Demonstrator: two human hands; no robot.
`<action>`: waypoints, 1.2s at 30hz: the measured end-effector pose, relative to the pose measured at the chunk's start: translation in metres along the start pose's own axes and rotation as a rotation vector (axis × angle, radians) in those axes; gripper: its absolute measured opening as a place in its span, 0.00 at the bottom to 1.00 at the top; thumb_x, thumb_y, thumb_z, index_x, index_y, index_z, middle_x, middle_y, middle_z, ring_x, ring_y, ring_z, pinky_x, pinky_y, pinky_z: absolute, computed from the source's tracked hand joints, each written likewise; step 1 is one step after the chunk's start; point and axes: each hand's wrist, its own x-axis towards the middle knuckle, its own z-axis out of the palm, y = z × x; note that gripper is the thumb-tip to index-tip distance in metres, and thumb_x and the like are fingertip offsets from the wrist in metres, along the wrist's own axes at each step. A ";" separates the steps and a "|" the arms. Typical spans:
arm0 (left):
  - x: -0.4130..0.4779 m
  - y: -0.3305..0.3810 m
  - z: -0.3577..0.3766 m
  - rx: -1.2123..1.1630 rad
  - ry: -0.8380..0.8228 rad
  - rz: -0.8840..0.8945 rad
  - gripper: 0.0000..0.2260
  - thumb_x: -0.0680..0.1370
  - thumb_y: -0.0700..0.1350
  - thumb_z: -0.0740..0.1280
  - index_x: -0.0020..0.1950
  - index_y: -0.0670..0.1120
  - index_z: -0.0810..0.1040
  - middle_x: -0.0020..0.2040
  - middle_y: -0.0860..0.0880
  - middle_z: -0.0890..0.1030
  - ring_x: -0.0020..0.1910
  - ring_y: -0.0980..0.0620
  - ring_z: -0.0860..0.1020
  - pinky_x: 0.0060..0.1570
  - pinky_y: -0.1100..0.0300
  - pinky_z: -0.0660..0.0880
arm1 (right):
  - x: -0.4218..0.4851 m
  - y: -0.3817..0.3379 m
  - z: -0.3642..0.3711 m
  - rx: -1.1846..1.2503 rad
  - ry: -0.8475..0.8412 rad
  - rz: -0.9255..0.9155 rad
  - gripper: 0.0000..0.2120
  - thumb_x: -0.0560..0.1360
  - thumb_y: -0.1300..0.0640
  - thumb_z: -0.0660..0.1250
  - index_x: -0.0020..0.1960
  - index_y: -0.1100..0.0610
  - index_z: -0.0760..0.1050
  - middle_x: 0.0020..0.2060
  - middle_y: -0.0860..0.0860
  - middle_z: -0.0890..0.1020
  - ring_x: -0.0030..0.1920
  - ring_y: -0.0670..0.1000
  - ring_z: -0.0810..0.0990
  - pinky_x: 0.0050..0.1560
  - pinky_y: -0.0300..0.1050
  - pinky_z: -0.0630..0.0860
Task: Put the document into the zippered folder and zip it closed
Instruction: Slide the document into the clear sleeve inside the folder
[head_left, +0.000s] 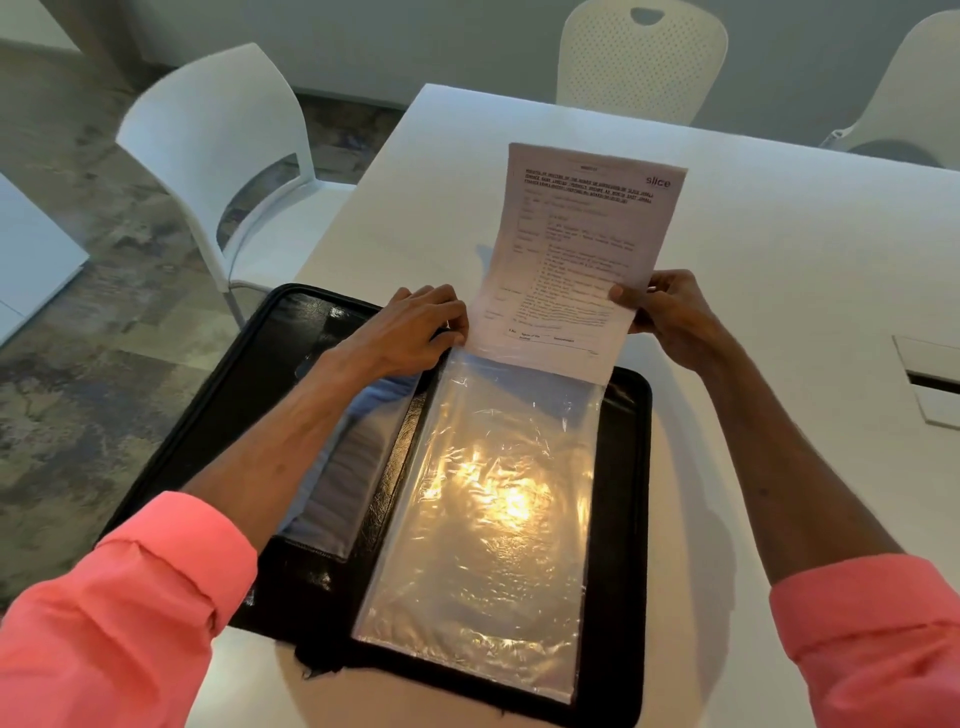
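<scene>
We see the folder lying open; our right hand pinches the document, our left hand grips the clear sleeve. Inserting barely begun, zipping remains.

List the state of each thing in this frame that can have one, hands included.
Zippered folder: unzipped, lying open flat on the table.
Clear sleeve: empty so far, top edge at the document's bottom edge.
Document: held upright, bottom edge at the sleeve's opening, barely inserted if at all.
Left hand: at the sleeve's top left corner, by the document's lower corner.
Right hand: pinching the document's right edge.
</scene>
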 end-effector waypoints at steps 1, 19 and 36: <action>0.000 0.000 0.001 0.010 0.000 -0.004 0.09 0.86 0.53 0.63 0.61 0.51 0.79 0.61 0.50 0.77 0.59 0.50 0.76 0.63 0.50 0.70 | -0.001 0.001 0.000 0.010 -0.016 0.001 0.16 0.82 0.63 0.73 0.67 0.70 0.80 0.62 0.60 0.87 0.60 0.61 0.89 0.57 0.57 0.88; -0.002 0.000 0.004 0.009 0.027 -0.011 0.08 0.87 0.51 0.63 0.61 0.50 0.77 0.58 0.50 0.78 0.56 0.51 0.75 0.59 0.52 0.69 | -0.002 0.005 0.001 0.090 -0.036 0.024 0.15 0.81 0.64 0.74 0.65 0.68 0.81 0.60 0.58 0.88 0.61 0.62 0.88 0.58 0.57 0.87; 0.012 0.066 0.028 -0.013 0.049 0.128 0.17 0.83 0.65 0.61 0.61 0.55 0.80 0.66 0.51 0.78 0.66 0.51 0.74 0.69 0.48 0.68 | -0.003 0.001 0.020 -0.071 -0.016 0.078 0.13 0.81 0.60 0.75 0.64 0.60 0.83 0.57 0.54 0.89 0.56 0.57 0.90 0.48 0.48 0.88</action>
